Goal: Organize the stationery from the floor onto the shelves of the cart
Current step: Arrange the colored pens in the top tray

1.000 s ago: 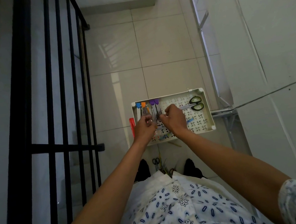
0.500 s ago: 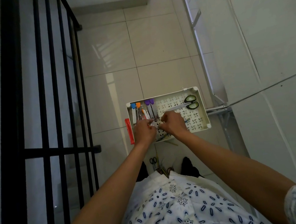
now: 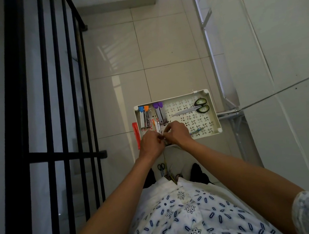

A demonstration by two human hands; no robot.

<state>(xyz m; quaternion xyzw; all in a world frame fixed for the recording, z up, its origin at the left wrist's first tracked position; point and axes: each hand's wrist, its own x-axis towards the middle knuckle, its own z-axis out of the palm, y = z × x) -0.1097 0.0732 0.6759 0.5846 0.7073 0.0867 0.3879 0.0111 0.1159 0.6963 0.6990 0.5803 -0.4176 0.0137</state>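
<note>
Head view, near to far. Between my feet, the small black-handled scissors (image 3: 161, 167) and a few thin stationery pieces (image 3: 170, 176) are lying on the pale tiled floor (image 3: 166, 42), not yet lifted. Above them, my left hand (image 3: 151, 144) and right hand (image 3: 176, 132) are meeting over the near edge of the white perforated plastic cart shelf (image 3: 212, 107). Both sets of fingers are curling inward and pinching a small item between them; it is too small to identify. I am judging that both hands are working together to set it in line. Beyond, the blue- and orange-capped staplers (image 3: 144, 117) and purple-capped staplers (image 3: 159, 113) are lying parallel at the shelf's left. The green-and-black-handled scissors (image 3: 192, 108) are lying apart at the right, probably for sorting by kind.
</note>
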